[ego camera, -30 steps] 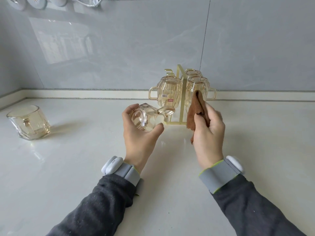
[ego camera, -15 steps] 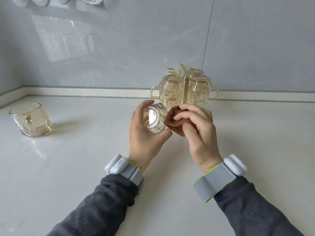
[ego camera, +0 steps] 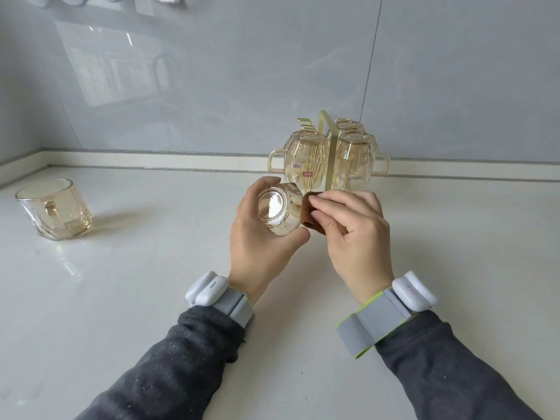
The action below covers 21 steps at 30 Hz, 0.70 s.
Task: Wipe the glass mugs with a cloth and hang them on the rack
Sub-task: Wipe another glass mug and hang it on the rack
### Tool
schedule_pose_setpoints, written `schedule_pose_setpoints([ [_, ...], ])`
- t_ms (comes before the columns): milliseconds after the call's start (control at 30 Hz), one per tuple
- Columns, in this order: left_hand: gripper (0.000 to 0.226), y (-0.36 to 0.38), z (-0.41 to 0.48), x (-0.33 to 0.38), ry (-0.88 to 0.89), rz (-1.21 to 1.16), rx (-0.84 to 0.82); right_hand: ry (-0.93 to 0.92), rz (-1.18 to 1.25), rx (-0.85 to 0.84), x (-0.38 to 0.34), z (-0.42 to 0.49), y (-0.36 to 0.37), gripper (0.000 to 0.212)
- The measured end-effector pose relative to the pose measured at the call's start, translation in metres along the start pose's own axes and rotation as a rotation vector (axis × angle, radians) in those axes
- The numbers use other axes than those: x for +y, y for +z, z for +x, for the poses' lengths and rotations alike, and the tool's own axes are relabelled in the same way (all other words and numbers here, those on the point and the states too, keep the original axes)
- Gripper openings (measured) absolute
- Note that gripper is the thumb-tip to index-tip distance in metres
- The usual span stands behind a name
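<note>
Five glass mugs in all, amber-tinted. Held mug (ego camera: 277, 212) lying on its side in the air just above the surface (ego camera: 121, 298), right in front of the rack (ego camera: 328, 147): thick base turned back toward the camera and a little upward, mouth pointing away toward the rack, long axis running from near to far with a slight tilt. Handle hidden from view. Left grip (ego camera: 260, 241) wrapped round it from the left and below, fingers curled over the top, thumb under the near right edge, closed snugly on the glass. Right grip (ego camera: 354, 234) curled tight round a folded brown cloth (ego camera: 307, 210), pinched between thumb and fingers and pressed against the right wall of the glass, touching it. Behind both, three hung mugs (ego camera: 304, 159) on the gold wire rack, mouths down and bases up, handles sticking out to left and right, the rearmost mostly hidden behind the front pair. Far off to the left, well apart from everything else, a standing mug (ego camera: 54, 213) upright on the surface, mouth up, handle showing through the glass. Grey wristbands (ego camera: 209, 291) with white pods on both wrists, above dark sleeves (ego camera: 169, 368). Glossy grey wall (ego camera: 212, 71) behind the rack.
</note>
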<state>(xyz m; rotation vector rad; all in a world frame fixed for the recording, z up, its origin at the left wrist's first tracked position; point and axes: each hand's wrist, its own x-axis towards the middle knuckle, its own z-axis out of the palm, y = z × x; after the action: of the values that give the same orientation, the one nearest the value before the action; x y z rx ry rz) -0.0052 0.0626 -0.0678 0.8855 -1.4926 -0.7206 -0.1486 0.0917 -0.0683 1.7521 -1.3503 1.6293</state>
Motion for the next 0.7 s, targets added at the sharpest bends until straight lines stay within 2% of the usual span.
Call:
schedule_pose_setpoints([
  [200,0.072,0.000,0.004,0.000,-0.046,-0.074,0.010,0.056,0.072,0.065,-0.004,0.002,-0.001,0.017],
  [267,0.071,-0.002,0.006,-0.002,-0.077,-0.116,0.024,0.162,0.178,0.077,-0.003,0.003,-0.003,0.020],
  [400,0.069,-0.002,0.009,0.000,-0.163,-0.255,0.029,0.492,0.535,0.072,-0.010,0.008,-0.007,0.024],
  [533,0.075,0.001,0.007,0.002,-0.288,-0.379,-0.011,0.637,0.654,0.127,-0.016,0.009,-0.007,0.028],
  [700,0.072,0.002,0.008,0.005,-0.399,-0.453,-0.047,0.694,0.668,0.108,-0.019,0.009,-0.004,0.027],
])
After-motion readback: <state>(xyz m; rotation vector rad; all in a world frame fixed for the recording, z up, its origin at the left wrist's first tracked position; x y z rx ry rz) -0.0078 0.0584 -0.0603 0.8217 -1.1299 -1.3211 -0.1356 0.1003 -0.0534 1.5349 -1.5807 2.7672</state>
